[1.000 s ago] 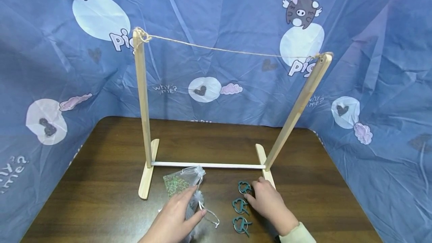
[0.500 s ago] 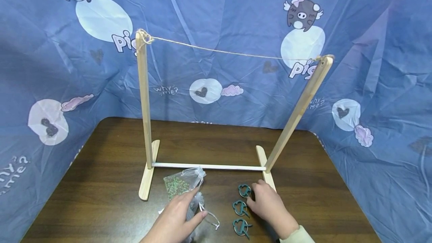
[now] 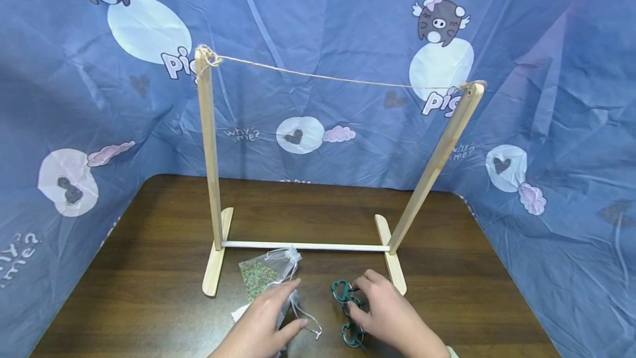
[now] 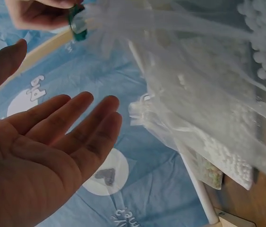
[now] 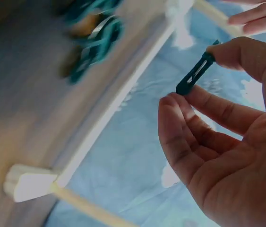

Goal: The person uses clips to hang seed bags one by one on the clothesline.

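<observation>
Right wrist, clip [image 5: 195,73] (pinched), in right hand [image 5: 244,158]

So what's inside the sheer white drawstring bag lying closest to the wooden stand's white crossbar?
Small, mostly green granules show through the sheer white drawstring bag. Anything buried among them can't be seen, nor whatever lies in any part the bare left hand covers.

And there's the pale wooden stand [image 3: 210,153] on the dark brown tabletop [image 3: 457,297], two posts up, thin twine [image 3: 318,76] dipping gently between their tops, a white rod [image 3: 308,246] running low across! Behind it hangs creased blue cloth [image 3: 348,21], two winged grey pigs [image 3: 439,20] printed up high, and that faint lettering [image 3: 17,258] at far left, cut off, probably reads "why me?".
</observation>
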